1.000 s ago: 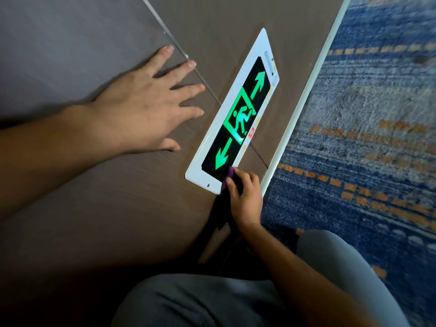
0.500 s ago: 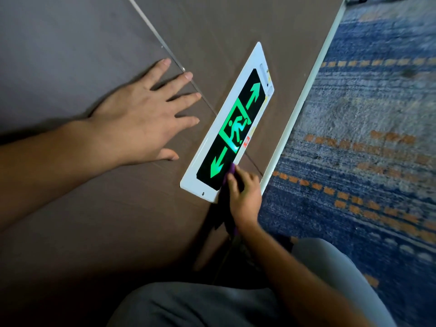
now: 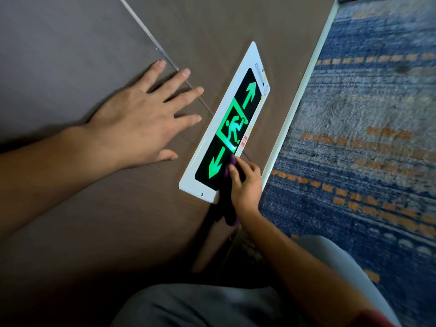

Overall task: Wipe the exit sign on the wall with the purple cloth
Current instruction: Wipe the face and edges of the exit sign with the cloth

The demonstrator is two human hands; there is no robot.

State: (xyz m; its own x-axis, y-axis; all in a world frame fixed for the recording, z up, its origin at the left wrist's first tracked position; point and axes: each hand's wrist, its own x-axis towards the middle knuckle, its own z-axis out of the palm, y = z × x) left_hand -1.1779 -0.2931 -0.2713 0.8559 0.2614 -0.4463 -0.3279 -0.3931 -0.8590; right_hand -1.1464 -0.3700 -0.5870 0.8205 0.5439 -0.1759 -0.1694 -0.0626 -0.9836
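Two hands are in play. At nine o'clock the left hand (image 3: pixel 139 121) lies flat on the wall (image 3: pixel 70 55), fingers spread and holding nothing; it looks like a brace and is best left planted. At centre, low on the wall by the floor edge, the sign (image 3: pixel 226 128) runs from seven toward one o'clock. At its five o'clock corner the right hand (image 3: pixel 245 187) presses the bunched cloth (image 3: pixel 230 208) against the panel, fingers curled round it. Wiping well likely means even strokes along the length toward one o'clock, frame edges included.
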